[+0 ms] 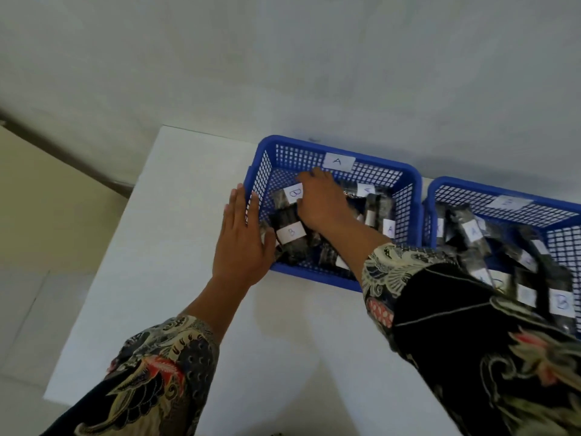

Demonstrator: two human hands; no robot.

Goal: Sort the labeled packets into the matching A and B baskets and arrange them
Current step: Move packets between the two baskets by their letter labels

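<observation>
Two blue mesh baskets stand side by side on a white table. The left basket [314, 146] carries an "A" tag on its far wall; the right basket [503, 191] carries a blurred tag. Both hold several dark packets with white labels. My right hand [320, 199] reaches down into the A basket, fingers curled over a packet labelled B [292, 193]; whether it grips it I cannot tell. A second B packet [290, 232] lies just in front. My left hand [243, 237] lies flat, fingers straight, against the basket's left outer wall, holding nothing.
The white table [176, 247] ends at its left edge close to my left arm, with pale floor [47, 215] below. A grey wall [283, 58] rises right behind the baskets. Packets marked A [473, 231] and B [562, 302] lie mixed in the right basket.
</observation>
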